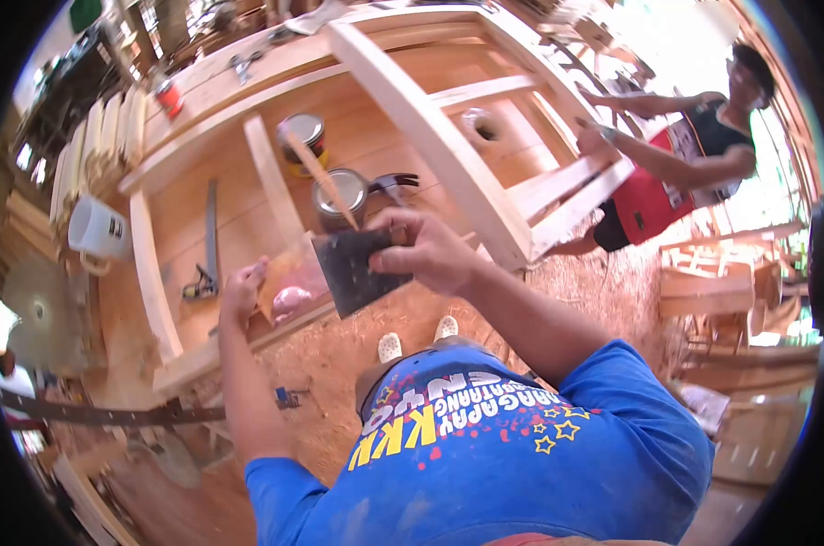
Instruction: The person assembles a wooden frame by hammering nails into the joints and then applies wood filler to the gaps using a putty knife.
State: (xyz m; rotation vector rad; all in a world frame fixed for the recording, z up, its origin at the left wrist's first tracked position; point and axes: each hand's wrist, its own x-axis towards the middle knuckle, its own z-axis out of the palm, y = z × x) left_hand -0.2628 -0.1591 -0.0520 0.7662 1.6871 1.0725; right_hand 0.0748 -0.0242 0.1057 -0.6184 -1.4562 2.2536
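Observation:
Thumb and fingers of my right hand (pixel 421 250) pinch a dark, flat, square-edged scraper blade (pixel 353 273). At the left, my left hand (pixel 243 289) grips the edge of a thin board (pixel 316 266); a pinkish lump (pixel 291 302) lies on that board beside the hand. A wooden stick (pixel 325 177) slants above an open round can (pixel 340 193), just beyond the blade. Another can (pixel 303 136) stands behind it. A black curved tool (pixel 394 182) lies right of the open can.
A wooden frame (pixel 412 118) spans the workbench. Inside it lies a metal square (pixel 212 237). A white bucket (pixel 99 227) is at the left, a red container (pixel 169 97) at the back. A co-worker (pixel 676 164) stands at the right, hands by the frame.

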